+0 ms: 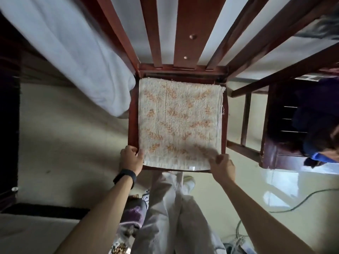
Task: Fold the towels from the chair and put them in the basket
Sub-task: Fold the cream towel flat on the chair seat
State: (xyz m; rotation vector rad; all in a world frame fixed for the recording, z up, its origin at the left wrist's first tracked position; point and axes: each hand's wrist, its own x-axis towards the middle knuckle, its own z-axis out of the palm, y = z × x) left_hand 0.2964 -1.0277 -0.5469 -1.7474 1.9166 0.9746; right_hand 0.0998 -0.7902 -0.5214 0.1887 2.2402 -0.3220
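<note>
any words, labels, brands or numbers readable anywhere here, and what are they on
No text can be read for certain.
Cream terry towel with orange leaf pattern on the red-brown wooden chair: pattern only, no words.
Black wristband: blank, nothing shown.
Small white printed patch by the person's legs: too blurred to read.
Black-and-white marking at the right edge: too blurred to read.

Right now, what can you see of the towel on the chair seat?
The towel is cream terry cloth with an orange leaf pattern, frayed along its right edge. It lies flat, apparently folded into a square, covering most of the wooden chair seat. The left hand grips its near left corner, the right hand its near right corner.
</note>
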